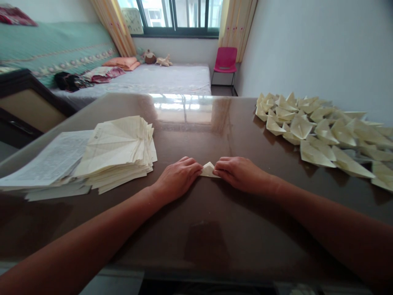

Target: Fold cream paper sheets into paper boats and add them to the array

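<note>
A small cream-coloured folded paper (208,169) rests on the glossy brown table (202,217), its pointed middle showing between my hands. My left hand (181,176) is closed on its left end, fingers curled and pressed together. At the right end, my right hand (238,172) pinches the paper the same way. Both ends of the paper are covered by my fingers. To the left of my left hand lies a thick stack of cream paper sheets (113,143) with crease lines. Many folded paper boats (319,127) crowd the table's right side, beyond my right hand.
White printed sheets (49,159) lie partly under the cream stack. Past the table's far edge are a bed (181,78) and a pink chair (225,60). A dark cabinet (27,106) stands at the left, and a white wall (319,49) runs along the right.
</note>
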Action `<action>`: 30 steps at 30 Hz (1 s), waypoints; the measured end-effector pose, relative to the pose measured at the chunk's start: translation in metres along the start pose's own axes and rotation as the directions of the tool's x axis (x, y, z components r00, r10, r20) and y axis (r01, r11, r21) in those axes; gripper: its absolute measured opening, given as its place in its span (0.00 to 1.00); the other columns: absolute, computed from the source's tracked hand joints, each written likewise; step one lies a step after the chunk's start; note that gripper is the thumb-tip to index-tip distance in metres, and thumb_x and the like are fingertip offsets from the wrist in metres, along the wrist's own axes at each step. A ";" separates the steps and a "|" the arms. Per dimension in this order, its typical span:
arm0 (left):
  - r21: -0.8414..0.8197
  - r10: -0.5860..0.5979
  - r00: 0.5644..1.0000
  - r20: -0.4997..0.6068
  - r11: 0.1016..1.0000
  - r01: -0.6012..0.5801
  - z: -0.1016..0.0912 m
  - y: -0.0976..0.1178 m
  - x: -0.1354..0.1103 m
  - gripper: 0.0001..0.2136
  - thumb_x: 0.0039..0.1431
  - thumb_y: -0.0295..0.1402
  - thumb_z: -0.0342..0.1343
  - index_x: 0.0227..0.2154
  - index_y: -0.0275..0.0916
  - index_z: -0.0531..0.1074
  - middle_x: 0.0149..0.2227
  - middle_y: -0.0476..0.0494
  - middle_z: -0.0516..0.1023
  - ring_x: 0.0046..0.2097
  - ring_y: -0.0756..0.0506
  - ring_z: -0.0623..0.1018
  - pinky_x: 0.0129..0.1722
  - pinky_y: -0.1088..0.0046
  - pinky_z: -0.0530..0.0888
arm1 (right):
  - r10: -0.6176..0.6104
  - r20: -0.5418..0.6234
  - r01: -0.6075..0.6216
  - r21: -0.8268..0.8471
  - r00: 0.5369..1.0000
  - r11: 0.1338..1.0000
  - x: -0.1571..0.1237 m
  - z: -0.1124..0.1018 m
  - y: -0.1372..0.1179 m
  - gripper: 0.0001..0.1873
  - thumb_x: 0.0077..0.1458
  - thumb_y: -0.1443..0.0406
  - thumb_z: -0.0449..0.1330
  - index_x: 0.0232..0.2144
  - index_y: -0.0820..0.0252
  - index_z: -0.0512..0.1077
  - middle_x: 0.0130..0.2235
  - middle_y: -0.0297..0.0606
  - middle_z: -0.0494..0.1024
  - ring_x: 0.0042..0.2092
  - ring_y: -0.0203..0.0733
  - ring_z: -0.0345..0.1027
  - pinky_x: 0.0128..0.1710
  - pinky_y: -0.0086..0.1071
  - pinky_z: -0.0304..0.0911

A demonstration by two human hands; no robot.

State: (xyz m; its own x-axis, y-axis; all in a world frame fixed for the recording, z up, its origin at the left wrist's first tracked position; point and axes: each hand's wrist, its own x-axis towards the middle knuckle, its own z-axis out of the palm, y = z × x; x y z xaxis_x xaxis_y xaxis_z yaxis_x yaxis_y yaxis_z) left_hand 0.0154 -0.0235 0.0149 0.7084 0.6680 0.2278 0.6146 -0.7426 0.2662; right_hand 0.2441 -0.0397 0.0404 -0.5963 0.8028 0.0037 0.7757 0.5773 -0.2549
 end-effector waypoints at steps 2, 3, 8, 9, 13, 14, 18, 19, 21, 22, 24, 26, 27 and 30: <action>-0.038 -0.040 0.999 -0.018 0.998 0.040 0.002 -0.001 0.001 0.12 0.67 0.34 0.44 0.44 0.40 0.71 0.40 0.45 0.77 0.43 0.47 0.74 0.44 0.71 0.71 | 0.043 -0.008 -0.043 -0.013 0.999 0.999 0.001 0.004 0.000 0.18 0.66 0.58 0.46 0.32 0.59 0.71 0.34 0.36 0.75 0.33 0.35 0.67 0.32 0.29 0.50; -0.056 -0.061 0.998 -0.021 0.997 0.060 0.003 -0.001 0.002 0.12 0.67 0.34 0.44 0.46 0.40 0.71 0.42 0.45 0.77 0.44 0.47 0.74 0.45 0.70 0.71 | 0.060 -0.011 -0.061 -0.021 0.998 0.998 0.002 0.005 0.000 0.18 0.66 0.58 0.45 0.32 0.59 0.71 0.34 0.36 0.75 0.33 0.35 0.67 0.31 0.29 0.50; -0.077 -0.174 0.985 0.011 0.982 0.174 0.006 -0.001 0.007 0.13 0.67 0.37 0.44 0.47 0.42 0.71 0.45 0.47 0.78 0.47 0.45 0.75 0.47 0.68 0.71 | 0.108 -0.031 -0.111 -0.081 0.994 0.991 0.005 0.012 0.000 0.20 0.67 0.56 0.43 0.31 0.58 0.70 0.34 0.35 0.76 0.33 0.36 0.68 0.30 0.30 0.48; -0.066 -0.192 0.981 0.016 0.979 0.193 0.006 -0.001 0.008 0.14 0.67 0.38 0.44 0.47 0.43 0.71 0.45 0.47 0.78 0.47 0.45 0.75 0.46 0.68 0.71 | 0.118 -0.038 -0.121 -0.098 0.992 0.988 0.006 0.013 0.000 0.21 0.66 0.55 0.43 0.31 0.58 0.70 0.34 0.35 0.76 0.33 0.37 0.68 0.30 0.30 0.48; 0.003 -0.231 0.973 0.022 0.973 0.231 0.007 0.003 0.011 0.15 0.67 0.39 0.42 0.48 0.46 0.71 0.44 0.48 0.78 0.46 0.45 0.76 0.44 0.68 0.71 | 0.146 -0.057 -0.154 -0.175 0.988 0.972 0.007 0.016 -0.002 0.22 0.66 0.53 0.42 0.32 0.57 0.70 0.35 0.36 0.77 0.33 0.38 0.70 0.29 0.31 0.48; 0.017 -0.232 0.972 0.025 0.973 0.232 0.007 0.004 0.011 0.15 0.67 0.40 0.42 0.48 0.46 0.71 0.44 0.48 0.78 0.46 0.44 0.76 0.44 0.68 0.71 | 0.153 -0.056 -0.161 -0.193 0.987 0.968 0.007 0.016 -0.003 0.23 0.66 0.53 0.42 0.32 0.57 0.70 0.35 0.36 0.77 0.32 0.38 0.70 0.29 0.31 0.48; 0.069 -0.229 0.973 0.025 0.971 0.227 0.006 0.006 0.012 0.15 0.67 0.40 0.42 0.48 0.46 0.70 0.42 0.48 0.77 0.45 0.45 0.76 0.43 0.69 0.71 | 0.175 -0.043 -0.180 -0.248 0.984 0.952 0.008 0.015 -0.004 0.25 0.66 0.51 0.40 0.33 0.56 0.71 0.35 0.36 0.78 0.32 0.40 0.71 0.28 0.31 0.50; 0.088 -0.226 0.974 0.022 0.971 0.223 0.006 0.006 0.013 0.15 0.67 0.40 0.42 0.48 0.47 0.70 0.41 0.48 0.77 0.44 0.45 0.76 0.42 0.69 0.71 | 0.176 -0.042 -0.180 -0.260 0.984 0.949 0.008 0.014 -0.004 0.25 0.66 0.51 0.40 0.33 0.55 0.71 0.35 0.36 0.78 0.32 0.40 0.71 0.28 0.31 0.50; 0.134 -0.219 0.976 0.015 0.967 0.215 0.007 0.007 0.012 0.14 0.67 0.39 0.42 0.49 0.48 0.69 0.40 0.49 0.76 0.43 0.45 0.76 0.40 0.70 0.72 | 0.173 -0.045 -0.178 -0.282 0.984 0.943 0.007 0.014 -0.005 0.26 0.66 0.50 0.39 0.33 0.55 0.71 0.35 0.36 0.78 0.32 0.41 0.72 0.27 0.31 0.50; 0.159 -0.216 0.976 0.009 0.964 0.212 0.008 0.008 0.012 0.14 0.67 0.39 0.42 0.50 0.49 0.69 0.40 0.49 0.75 0.42 0.45 0.76 0.38 0.70 0.72 | 0.172 -0.045 -0.177 -0.294 0.984 0.939 0.007 0.013 -0.005 0.26 0.66 0.50 0.39 0.33 0.55 0.71 0.35 0.36 0.78 0.32 0.41 0.72 0.27 0.31 0.50; 0.201 -0.200 0.980 -0.014 0.959 0.199 0.009 0.009 0.011 0.15 0.66 0.38 0.43 0.52 0.48 0.67 0.41 0.48 0.74 0.41 0.46 0.75 0.36 0.72 0.72 | 0.175 -0.043 -0.179 -0.311 0.984 0.933 0.007 0.013 -0.006 0.26 0.66 0.50 0.38 0.34 0.55 0.71 0.35 0.37 0.77 0.32 0.42 0.72 0.27 0.31 0.50; 0.225 -0.136 0.990 -0.042 0.964 0.142 0.010 0.009 0.009 0.15 0.66 0.36 0.44 0.53 0.47 0.66 0.42 0.46 0.73 0.43 0.46 0.73 0.37 0.73 0.72 | 0.180 -0.051 -0.187 -0.317 0.982 0.930 0.007 0.013 -0.006 0.26 0.65 0.50 0.39 0.35 0.56 0.70 0.35 0.37 0.77 0.32 0.42 0.72 0.27 0.31 0.50; 0.235 -0.081 0.995 -0.052 0.968 0.091 0.010 0.009 0.009 0.15 0.67 0.36 0.45 0.53 0.46 0.67 0.43 0.46 0.73 0.44 0.46 0.72 0.38 0.73 0.72 | 0.180 -0.062 -0.190 -0.317 0.982 0.929 0.007 0.014 -0.005 0.25 0.65 0.50 0.39 0.35 0.56 0.69 0.35 0.37 0.77 0.32 0.41 0.72 0.27 0.31 0.50; 0.262 0.099 0.994 -0.035 0.961 -0.087 0.009 0.006 0.006 0.13 0.67 0.33 0.45 0.49 0.43 0.70 0.43 0.45 0.73 0.45 0.46 0.70 0.42 0.72 0.72 | 0.133 -0.117 -0.163 -0.310 0.984 0.937 0.008 0.016 -0.005 0.22 0.66 0.52 0.41 0.37 0.58 0.68 0.35 0.38 0.76 0.33 0.40 0.71 0.28 0.31 0.51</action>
State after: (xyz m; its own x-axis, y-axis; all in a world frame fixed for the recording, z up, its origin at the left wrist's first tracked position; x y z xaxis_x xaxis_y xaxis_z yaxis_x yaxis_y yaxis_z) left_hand 0.0271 -0.0243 0.0092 0.7533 0.5921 0.2861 0.6201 -0.7845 -0.0091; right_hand 0.2318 -0.0383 0.0262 -0.4598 0.8842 0.0825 0.8879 0.4562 0.0601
